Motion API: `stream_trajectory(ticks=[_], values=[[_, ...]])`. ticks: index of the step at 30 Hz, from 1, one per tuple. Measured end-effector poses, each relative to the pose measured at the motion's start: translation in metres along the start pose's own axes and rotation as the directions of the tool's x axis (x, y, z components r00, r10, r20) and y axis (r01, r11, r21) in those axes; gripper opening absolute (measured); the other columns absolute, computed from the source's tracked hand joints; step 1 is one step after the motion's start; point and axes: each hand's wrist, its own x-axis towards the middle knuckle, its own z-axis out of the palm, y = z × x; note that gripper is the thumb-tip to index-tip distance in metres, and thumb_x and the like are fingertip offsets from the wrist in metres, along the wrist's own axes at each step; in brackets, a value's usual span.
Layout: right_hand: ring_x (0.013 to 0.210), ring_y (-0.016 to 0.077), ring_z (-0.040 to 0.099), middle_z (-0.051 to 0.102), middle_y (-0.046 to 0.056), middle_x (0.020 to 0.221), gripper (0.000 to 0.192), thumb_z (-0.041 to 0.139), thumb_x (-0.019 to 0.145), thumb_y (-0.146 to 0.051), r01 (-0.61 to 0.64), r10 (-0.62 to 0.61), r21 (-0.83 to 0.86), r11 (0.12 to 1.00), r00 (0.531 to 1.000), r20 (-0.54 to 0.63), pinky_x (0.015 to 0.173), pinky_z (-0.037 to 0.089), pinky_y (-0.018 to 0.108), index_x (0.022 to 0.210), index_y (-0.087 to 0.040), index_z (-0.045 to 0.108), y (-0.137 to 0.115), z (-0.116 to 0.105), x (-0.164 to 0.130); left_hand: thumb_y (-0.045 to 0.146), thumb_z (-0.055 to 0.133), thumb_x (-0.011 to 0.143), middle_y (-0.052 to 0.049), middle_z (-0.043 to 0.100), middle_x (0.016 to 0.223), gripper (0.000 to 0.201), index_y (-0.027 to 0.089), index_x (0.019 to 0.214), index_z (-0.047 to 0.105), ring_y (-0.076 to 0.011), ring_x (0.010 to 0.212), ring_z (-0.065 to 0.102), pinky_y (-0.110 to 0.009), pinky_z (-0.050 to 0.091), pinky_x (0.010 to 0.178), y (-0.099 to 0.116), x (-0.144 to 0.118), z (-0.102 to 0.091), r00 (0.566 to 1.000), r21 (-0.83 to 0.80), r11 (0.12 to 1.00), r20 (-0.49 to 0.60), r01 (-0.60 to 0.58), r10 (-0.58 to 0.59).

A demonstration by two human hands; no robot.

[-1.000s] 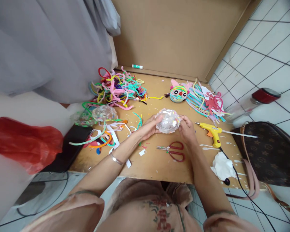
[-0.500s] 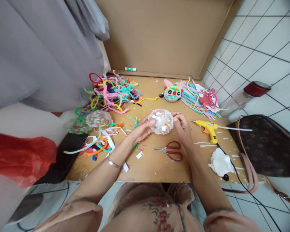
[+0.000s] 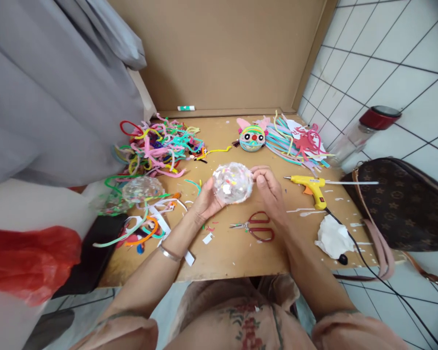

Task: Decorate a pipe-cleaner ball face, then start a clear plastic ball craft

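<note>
A clear rounded plastic bowl-like shell, dotted with white, yellow and pink bits, is held up above the middle of the table. My left hand grips its left side and underside, thumb on the near wall. At the opposite rim, my right hand has its fingers bent and pinched against the edge; whether a small piece sits between them is hidden. Red-handled scissors lie on the table just below, blades pointing left. To the right of my right hand rests a yellow hot glue gun with a clear glue stick in its back.
Tangled pipe cleaners fill the back left, near another clear shell. A decorated ball with a face sits at the back. On the right are a bottle, a brown handbag, crumpled tissue and the glue gun's cord.
The shell has turned in my hands, showing more of its bits and rim. My left hand has shifted lower round its side. The whole view has moved slightly.
</note>
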Motion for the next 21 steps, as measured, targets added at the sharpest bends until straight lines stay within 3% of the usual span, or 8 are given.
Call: stream_trajectory(ticks=[7,14,18,21], values=[[0.111,0.0235,0.061,0.062,0.009,0.118,0.048,0.057,0.089,-0.064,-0.177,0.184,0.143,0.974,0.982,-0.039,0.096,0.051,0.038,0.117,-0.026,0.057,0.011,0.009,-0.008,0.065,0.068,0.077,-0.010,0.067,0.136,0.070,0.024,0.132,0.057,-0.0298,0.120,0.066,-0.039,0.061,0.086,0.000,0.000,0.006,0.999,-0.079,0.997,-0.035,0.025,-0.028],[0.137,0.0311,0.050,0.049,0.016,0.150,0.080,0.069,0.080,-0.067,-0.221,0.216,0.080,0.972,0.974,0.070,0.113,0.043,0.051,0.144,-0.027,0.042,0.018,0.022,-0.017,0.069,0.054,0.087,-0.008,0.069,0.131,0.068,0.024,0.138,0.052,-0.0266,0.125,0.064,-0.040,0.056,0.100,-0.004,0.003,0.008,0.991,-0.158,0.987,-0.132,-0.036,0.015],[0.145,0.0336,0.043,0.042,0.015,0.157,0.088,0.073,0.078,-0.063,-0.179,0.178,-0.004,0.984,0.975,0.137,0.118,0.038,0.054,0.151,-0.027,0.038,0.023,0.026,-0.017,0.074,0.041,0.090,-0.012,0.071,0.127,0.074,0.020,0.139,0.051,-0.0275,0.115,0.069,-0.043,0.056,0.098,-0.007,0.003,0.009,0.991,-0.228,0.972,-0.111,0.050,-0.077],[0.144,0.0348,0.044,0.043,0.015,0.154,0.088,0.072,0.078,-0.063,-0.163,0.168,-0.044,0.986,0.974,0.154,0.117,0.041,0.054,0.151,-0.027,0.040,0.028,0.023,-0.014,0.077,0.027,0.093,-0.014,0.076,0.112,0.079,0.015,0.134,0.054,-0.0270,0.099,0.074,-0.041,0.059,0.088,-0.006,0.002,0.009,0.978,-0.298,0.941,-0.077,0.163,-0.193]])
